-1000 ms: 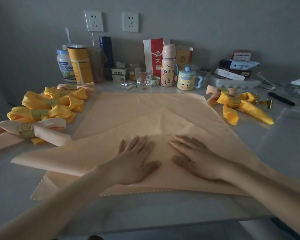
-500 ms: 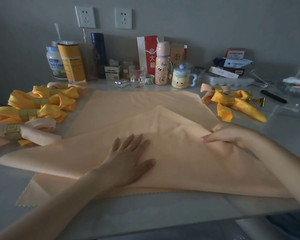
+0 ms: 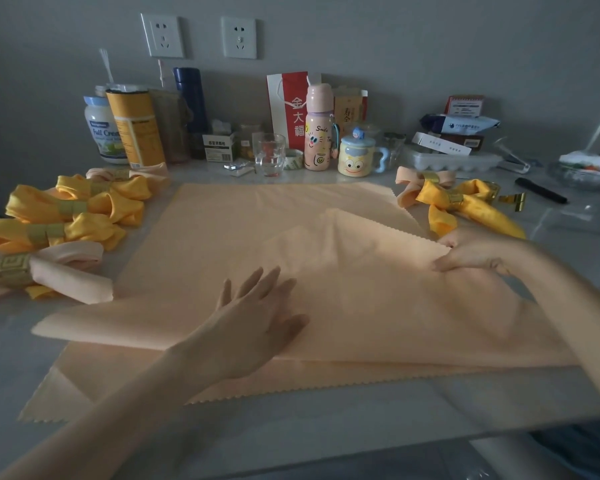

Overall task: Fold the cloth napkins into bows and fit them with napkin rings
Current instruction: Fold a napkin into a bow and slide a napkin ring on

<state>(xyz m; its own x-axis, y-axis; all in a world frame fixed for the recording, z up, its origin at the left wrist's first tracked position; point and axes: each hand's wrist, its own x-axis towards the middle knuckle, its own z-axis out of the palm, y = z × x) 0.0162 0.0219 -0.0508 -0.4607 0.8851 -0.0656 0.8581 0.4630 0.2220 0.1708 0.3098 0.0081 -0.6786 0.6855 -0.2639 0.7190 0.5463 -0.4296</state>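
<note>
Finished bows (image 3: 66,230) in rings lay far left. Your left hand (image 3: 257,320) pressed flat, fingers straight, on the peach napkin (image 3: 243,230) spread across the table (image 3: 291,431). Your right hand (image 3: 471,254) pinched the napkin's folded zigzag edge, near more bows (image 3: 465,206).

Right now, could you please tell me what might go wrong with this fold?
The right hand pinches the edge of the peach napkin right beside the finished yellow bow; a wider sweep could knock it. Only the left hand, flat on the cloth, steadies the fold; if it slips, the layers may shift and crease crookedly.
</note>
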